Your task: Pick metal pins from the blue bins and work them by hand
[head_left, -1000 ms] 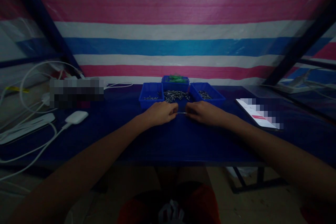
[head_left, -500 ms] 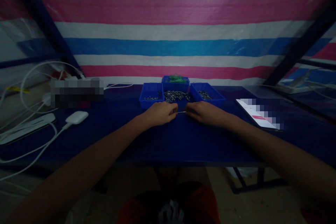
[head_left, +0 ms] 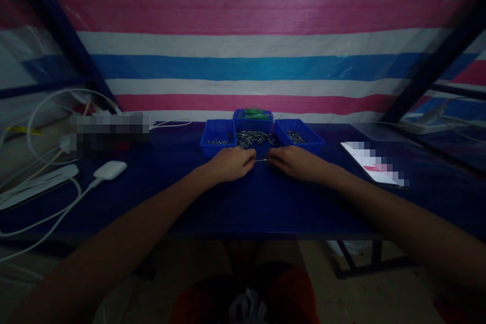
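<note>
My left hand and my right hand rest on the dark blue table, fingers curled, pinching the two ends of a thin metal pin between them. Just beyond the hands stand blue trays: a left tray with a few pins, a middle heap of metal pins, a right tray with pins, and a back tray holding green pieces.
White cables and a white charger lie at the left. A phone lies flat at the right. A striped tarp hangs behind the table, with dark frame posts on both sides.
Both hands have crept slightly toward the trays and closer together; the pin between them looks shorter.
</note>
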`<state>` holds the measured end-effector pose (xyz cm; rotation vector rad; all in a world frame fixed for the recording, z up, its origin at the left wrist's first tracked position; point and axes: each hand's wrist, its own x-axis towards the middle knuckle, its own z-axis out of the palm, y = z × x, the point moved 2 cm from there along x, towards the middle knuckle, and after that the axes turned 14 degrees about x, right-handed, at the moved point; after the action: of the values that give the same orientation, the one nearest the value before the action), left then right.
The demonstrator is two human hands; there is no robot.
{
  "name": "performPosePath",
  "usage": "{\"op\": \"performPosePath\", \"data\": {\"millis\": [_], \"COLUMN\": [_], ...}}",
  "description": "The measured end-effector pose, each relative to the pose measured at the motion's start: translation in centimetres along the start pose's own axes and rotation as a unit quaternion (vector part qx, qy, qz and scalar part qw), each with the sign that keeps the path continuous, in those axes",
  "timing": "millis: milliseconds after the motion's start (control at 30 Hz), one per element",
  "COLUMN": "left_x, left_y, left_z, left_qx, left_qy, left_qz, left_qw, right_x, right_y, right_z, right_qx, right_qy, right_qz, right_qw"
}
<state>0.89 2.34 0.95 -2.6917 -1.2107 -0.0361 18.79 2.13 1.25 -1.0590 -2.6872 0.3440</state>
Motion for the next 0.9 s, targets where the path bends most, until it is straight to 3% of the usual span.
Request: {"op": "performPosePath", "data": {"millis": [533, 900], "left_x": [0.18, 0.19], "left_y": [-0.01, 0.03], "left_z": [0.49, -0.06], "left_qx": [0.046, -0.007], "left_qy": [0.014, 0.000], "left_qz": [0.006, -0.005], "left_qw": [0.999, 1.000], "right_x": [-0.13, -0.01], "right_y": [0.15, 0.37], "right_z": [-0.01, 0.06], "right_qx": [-0.010, 0.019], "right_qy": [-0.033, -0.002], "right_qz": [0.034, 0.015], "right_qw": [0.999, 1.000]}}
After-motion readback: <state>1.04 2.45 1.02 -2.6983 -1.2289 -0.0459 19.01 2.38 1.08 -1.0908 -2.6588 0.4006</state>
